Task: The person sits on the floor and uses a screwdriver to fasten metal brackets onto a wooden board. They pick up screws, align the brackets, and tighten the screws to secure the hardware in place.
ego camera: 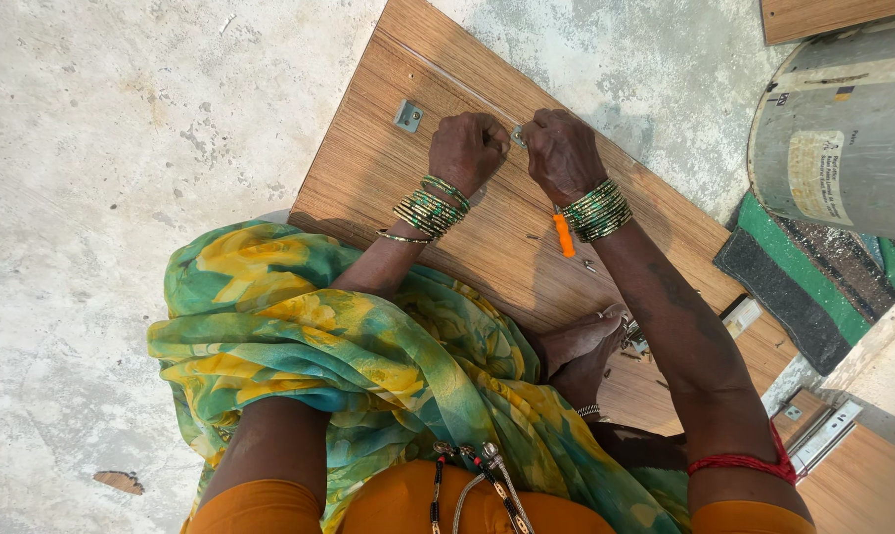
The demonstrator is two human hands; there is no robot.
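Nearest the lens, an orange blouse (438, 504) with bead strings (477, 475) hanging over it, then a green and yellow flowered cloth (319, 336) draped across the lap; beyond that, a bare foot (581, 356) resting on a wooden board (388, 188) laid flat on the concrete floor (121, 148); further out, both hands side by side over the middle of the board; left hand (467, 148) curled into a closed grip, green bangles (430, 210) stacked at its wrist; right hand (563, 153) likewise curled shut, bangles (598, 210) on that wrist too, a red thread (744, 463) round the upper arm; between the two fists, a small metal piece (517, 135) pinched from both sides, just above the board surface, too small to tell its exact kind; a square metal fitting (408, 116) lying on the board to the left of the left hand, apart from it; an orange-handled tool (563, 235) lying on the board just beside the right wrist; a grey drum (843, 129) standing at the far right, a green-edged mat (804, 277) beneath it; metal rails (823, 435) lower right.
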